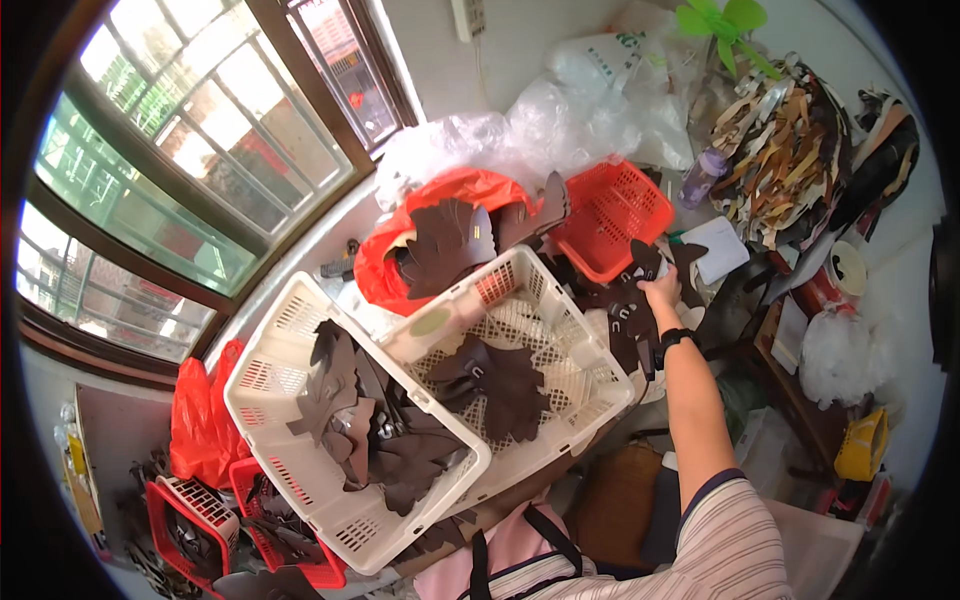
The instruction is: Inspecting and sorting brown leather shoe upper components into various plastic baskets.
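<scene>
My right hand [660, 292] reaches out to the right of the white baskets, its fingers closed on a dark brown leather-like cut piece [645, 258]. More dark brown pieces with curved cut-outs [618, 318] lie beside and beneath it. A black band circles my right wrist. My left hand is out of view. In the right-hand white plastic basket [590, 408] lies a small stack of dark brown cut pieces [505, 392] with jagged edges. The tilted white basket [262, 375] to its left holds a jumbled heap of brown pieces [400, 445].
Behind the baskets are a red bag of brown pieces [375, 262] and a red plastic basket [612, 222]. A purple bottle [703, 176], a white pad [715, 250] and a heap of leather strips [780, 150] stand farther right. Red baskets [240, 520] sit lower left.
</scene>
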A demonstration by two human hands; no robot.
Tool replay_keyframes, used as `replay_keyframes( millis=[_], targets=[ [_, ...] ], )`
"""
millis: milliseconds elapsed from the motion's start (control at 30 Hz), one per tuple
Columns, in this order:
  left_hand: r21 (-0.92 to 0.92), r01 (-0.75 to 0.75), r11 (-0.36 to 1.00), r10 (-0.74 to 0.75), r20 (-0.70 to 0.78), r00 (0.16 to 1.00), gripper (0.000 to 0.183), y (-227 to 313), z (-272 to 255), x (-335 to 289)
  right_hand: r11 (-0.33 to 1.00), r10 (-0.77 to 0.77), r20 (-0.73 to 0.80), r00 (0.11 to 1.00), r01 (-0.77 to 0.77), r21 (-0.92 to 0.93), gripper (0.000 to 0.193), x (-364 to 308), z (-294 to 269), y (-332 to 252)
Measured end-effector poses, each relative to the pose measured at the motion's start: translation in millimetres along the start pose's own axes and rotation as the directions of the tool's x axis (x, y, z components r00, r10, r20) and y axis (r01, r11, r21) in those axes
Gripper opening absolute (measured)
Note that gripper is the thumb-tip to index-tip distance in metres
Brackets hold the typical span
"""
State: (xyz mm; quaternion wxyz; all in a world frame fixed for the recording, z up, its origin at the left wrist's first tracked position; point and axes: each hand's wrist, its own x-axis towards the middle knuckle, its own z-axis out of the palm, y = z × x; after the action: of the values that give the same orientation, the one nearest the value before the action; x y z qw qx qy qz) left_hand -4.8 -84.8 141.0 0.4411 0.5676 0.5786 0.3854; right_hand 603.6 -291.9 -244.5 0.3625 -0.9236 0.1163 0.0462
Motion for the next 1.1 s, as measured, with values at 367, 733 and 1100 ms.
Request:
replay_keyframes(
  millis=[367,733,1100],
  targets=[
    [0.045,0.082,0.996,-0.087,0.106,0.991,0.02,0.8,28.7,13.6,0.989,-0.093,-0.178,0.98,0.071,-0.13,0.069,-3.5,-10.2,17.3],
    [-0.134,0.184,0.974,-0.121,0.379,0.917,0.028,22.8,48.4,-14.7,0.71,-0.675,0.065,0.735,0.623,0.328,0.062,-261.3,-130.8,-138.4],
    [-0.41,-0.513,0.754,0.656,0.483,0.58,0.03,-10.2,54.8,-11.0,0.245,-0.969,0.237,-0.065,-0.176,0.954,0.032,-444.9,-151.4,-193.7]
  ],
)
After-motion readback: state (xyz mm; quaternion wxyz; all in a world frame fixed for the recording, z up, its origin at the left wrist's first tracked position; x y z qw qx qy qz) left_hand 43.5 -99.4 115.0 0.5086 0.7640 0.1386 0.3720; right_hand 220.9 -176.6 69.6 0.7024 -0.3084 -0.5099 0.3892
